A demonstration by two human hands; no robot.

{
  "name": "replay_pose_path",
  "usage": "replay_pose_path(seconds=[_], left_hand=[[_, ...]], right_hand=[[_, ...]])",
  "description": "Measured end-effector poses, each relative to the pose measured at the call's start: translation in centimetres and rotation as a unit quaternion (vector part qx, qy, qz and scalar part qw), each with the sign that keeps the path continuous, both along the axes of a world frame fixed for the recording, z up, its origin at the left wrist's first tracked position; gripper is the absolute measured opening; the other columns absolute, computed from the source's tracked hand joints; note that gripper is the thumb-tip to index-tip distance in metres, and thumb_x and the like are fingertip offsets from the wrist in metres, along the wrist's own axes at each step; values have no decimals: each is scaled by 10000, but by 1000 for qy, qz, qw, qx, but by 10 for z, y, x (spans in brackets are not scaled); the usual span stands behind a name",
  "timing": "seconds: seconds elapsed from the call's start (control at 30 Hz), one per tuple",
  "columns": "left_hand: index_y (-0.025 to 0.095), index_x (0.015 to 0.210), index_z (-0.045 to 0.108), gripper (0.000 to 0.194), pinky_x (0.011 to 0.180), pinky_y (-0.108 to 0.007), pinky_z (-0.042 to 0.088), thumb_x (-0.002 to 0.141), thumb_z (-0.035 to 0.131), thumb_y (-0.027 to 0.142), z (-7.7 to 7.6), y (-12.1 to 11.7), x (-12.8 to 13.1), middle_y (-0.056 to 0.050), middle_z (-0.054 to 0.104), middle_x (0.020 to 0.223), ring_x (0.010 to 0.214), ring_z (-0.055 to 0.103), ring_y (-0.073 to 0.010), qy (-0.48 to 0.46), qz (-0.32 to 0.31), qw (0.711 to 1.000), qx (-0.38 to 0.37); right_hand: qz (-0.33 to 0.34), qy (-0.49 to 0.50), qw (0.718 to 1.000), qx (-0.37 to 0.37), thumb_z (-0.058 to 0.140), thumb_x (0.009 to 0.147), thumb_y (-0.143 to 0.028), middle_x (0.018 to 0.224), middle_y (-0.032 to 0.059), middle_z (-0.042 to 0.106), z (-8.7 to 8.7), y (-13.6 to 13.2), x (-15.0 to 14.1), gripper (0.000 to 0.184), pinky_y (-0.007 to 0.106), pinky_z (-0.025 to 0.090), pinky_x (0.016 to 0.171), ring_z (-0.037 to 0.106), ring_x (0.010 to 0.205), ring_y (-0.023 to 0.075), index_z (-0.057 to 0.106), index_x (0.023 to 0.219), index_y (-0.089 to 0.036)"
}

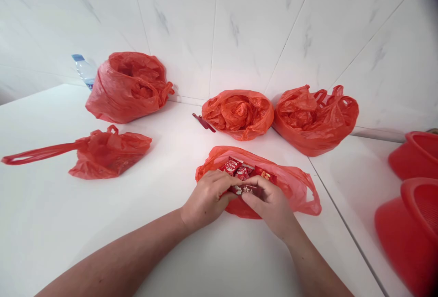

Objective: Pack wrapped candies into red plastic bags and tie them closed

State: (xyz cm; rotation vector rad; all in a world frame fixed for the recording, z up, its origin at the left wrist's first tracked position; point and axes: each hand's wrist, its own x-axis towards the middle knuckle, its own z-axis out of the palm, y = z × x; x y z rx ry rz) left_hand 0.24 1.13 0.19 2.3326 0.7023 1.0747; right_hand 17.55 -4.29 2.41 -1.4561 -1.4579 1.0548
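Observation:
An open red plastic bag (294, 187) lies in front of me with several small red snack packets (231, 165) in it. Over its mouth, my left hand (207, 196) and my right hand (270, 203) meet at one dark red packet with white lettering (247, 190). The fingers of my left hand are closed on the packet's left end. My right thumb and fingers pinch its right side. Part of the packet is hidden behind the fingers. Beyond it, an orange-red packet (266, 174) shows inside the bag.
Behind stand three bulky red plastic bags, at left (126, 87), middle (237, 114) and right (316, 119). A smaller red bag (109, 153) lies left. Dark red slim objects (204, 122) rest near the wall. A bottle (84, 71) stands far left; red plastic baskets (407, 224) stand right.

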Motion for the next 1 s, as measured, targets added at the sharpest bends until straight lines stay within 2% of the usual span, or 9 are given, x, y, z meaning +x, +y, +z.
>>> replay_pose_path(seconds=[0.1, 0.2, 0.37, 0.6, 0.8, 1.0], left_hand=[[228, 1049, 607, 298, 755, -331, 448, 816, 536, 56, -1, 0, 1, -12, 691, 849, 772, 612, -169, 20, 0, 999, 40], [217, 1082, 577, 294, 752, -339, 454, 820, 552, 86, -3, -2, 1, -23, 688, 865, 767, 608, -178, 32, 12, 998, 51], [226, 1274, 409, 533, 744, -340, 494, 789, 598, 114, -6, -2, -1, -6, 649, 819, 729, 596, -173, 20, 43, 999, 10], [241, 1252, 405, 469, 765, -338, 498, 826, 537, 95, -5, -2, 0, -9, 648, 858, 776, 614, -173, 1, 61, 996, 62], [218, 1208, 441, 372, 720, -328, 521, 857, 516, 117, 2, -3, -1, -40, 677, 916, 786, 631, -177, 0, 60, 988, 145], [219, 1234, 427, 396, 674, -290, 537, 866, 507, 96, 4, -3, 0, -42, 677, 926, 753, 627, -158, -24, 53, 984, 169]], right_hand=[[-4, -20, 1000, 9, 593, 789, -309, 769, 5, 611, 2, 0, 1, 119, 266, 450, 634, 546, 707, 151, 621, 826, -199], [-1, -42, 999, 22, 576, 802, -313, 692, -13, 567, 3, 0, 2, 126, 251, 417, 586, 500, 642, 131, 598, 756, -199], [-14, -57, 998, 22, 559, 814, -357, 628, -23, 538, 3, 1, 3, 199, 239, 375, 521, 459, 569, 120, 556, 693, -199], [7, -52, 998, 27, 511, 852, -368, 665, -1, 597, 3, 1, 3, 244, 260, 427, 578, 525, 622, 143, 541, 675, -202], [24, -23, 999, 21, 492, 869, -360, 655, -12, 576, 3, 0, 3, 249, 253, 408, 565, 497, 598, 129, 534, 682, -201], [40, 7, 999, -6, 476, 878, -417, 660, -14, 543, 1, 0, 4, 287, 255, 373, 559, 462, 598, 126, 519, 700, -196]])
